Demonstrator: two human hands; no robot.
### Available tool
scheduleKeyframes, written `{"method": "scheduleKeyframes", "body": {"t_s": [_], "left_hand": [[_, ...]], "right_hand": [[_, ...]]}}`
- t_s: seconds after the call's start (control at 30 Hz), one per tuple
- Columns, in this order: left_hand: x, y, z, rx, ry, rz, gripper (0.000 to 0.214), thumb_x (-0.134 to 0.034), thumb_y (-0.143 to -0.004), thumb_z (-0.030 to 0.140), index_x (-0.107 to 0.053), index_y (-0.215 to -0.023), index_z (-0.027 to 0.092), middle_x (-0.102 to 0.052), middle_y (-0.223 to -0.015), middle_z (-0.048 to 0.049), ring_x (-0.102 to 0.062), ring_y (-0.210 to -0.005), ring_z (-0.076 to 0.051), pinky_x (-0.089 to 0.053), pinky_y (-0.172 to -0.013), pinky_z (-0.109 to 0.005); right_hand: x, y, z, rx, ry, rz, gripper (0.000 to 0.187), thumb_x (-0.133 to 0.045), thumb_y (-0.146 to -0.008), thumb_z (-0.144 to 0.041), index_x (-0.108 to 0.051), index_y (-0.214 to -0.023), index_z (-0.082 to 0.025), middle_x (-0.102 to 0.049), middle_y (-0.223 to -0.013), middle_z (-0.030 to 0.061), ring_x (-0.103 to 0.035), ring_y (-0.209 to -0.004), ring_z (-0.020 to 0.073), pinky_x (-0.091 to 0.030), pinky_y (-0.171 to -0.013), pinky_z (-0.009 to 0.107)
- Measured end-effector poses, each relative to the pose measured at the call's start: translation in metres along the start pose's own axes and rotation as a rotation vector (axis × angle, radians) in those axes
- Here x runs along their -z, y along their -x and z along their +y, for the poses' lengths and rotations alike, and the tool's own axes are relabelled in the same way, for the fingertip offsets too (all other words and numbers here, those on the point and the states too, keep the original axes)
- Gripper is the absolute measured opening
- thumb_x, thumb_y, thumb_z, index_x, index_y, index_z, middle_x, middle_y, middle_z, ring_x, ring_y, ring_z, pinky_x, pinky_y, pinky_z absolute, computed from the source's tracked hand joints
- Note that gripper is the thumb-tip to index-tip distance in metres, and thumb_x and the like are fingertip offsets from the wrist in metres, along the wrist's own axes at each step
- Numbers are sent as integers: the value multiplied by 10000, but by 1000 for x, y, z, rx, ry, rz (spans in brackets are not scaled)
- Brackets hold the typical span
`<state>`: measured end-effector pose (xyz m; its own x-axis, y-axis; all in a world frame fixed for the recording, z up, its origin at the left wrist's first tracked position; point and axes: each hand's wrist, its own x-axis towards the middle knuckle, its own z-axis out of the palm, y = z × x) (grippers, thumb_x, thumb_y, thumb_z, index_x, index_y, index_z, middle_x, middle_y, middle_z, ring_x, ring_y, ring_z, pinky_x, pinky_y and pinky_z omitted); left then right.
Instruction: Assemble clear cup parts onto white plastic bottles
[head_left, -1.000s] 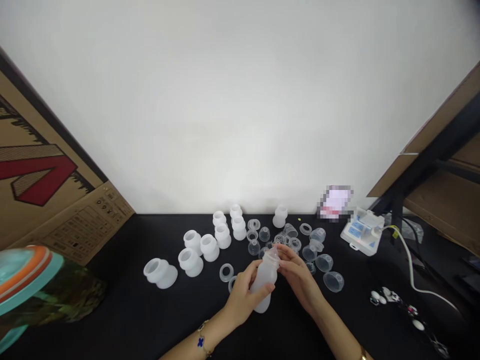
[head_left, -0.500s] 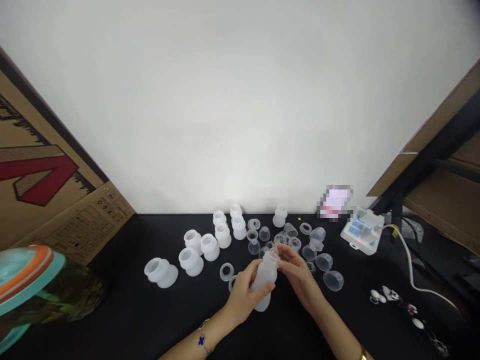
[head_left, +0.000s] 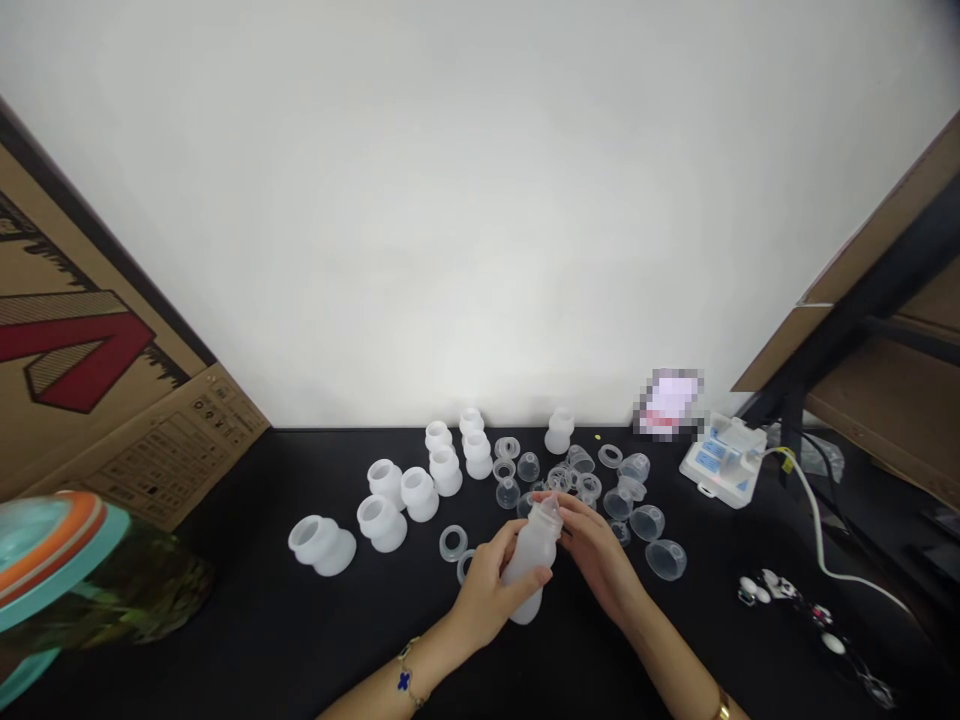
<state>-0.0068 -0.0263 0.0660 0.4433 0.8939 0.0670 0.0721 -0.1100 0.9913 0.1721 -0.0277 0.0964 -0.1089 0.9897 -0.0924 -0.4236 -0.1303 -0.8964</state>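
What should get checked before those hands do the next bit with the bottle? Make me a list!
1. Bottle held firmly: ok, the left hand is wrapped around its body.
2. Teat at the top: ok, its tip points up from the bottle's mouth.
3. Teat pushed fully into place: cannot tell, the fit is too small to see.
4. Right hand near the top: ok, its fingers are beside the neck and teat.
5. Clear cap over the teat: not ok, the teat is bare; clear caps lie on the table.
6. Bottle empty inside: cannot tell, its wall is cloudy.
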Motion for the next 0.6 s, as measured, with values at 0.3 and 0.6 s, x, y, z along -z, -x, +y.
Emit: {"method": "scheduleKeyframes", "body": {"t_s": [0.3, 0.6], "left_hand": [[0, 0, -1, -13, -46, 2, 478, -701, -838, 456, -587, -1197, 162, -580, -727, 18, -466, -628, -133, -313, -573, -228], [0, 1, 1, -15, -56, 4, 470, -707, -833, 446, -592, -1196, 171, -599, -727, 18, -480, -626, -135, -323, -575, -226]], "right_hand": [[1, -1, 1, 12, -22, 29, 223, -729, -822, -359, -756, -995, -220, -700, -1183, 89, -599, -1065, 284, -454, -890, 388], [3, -1, 3, 30, -37, 6, 124, -714, -835, -302, -725, -937, -233, -689, -1113, 48, -590, -969, 228, -457, -849, 342]]}}
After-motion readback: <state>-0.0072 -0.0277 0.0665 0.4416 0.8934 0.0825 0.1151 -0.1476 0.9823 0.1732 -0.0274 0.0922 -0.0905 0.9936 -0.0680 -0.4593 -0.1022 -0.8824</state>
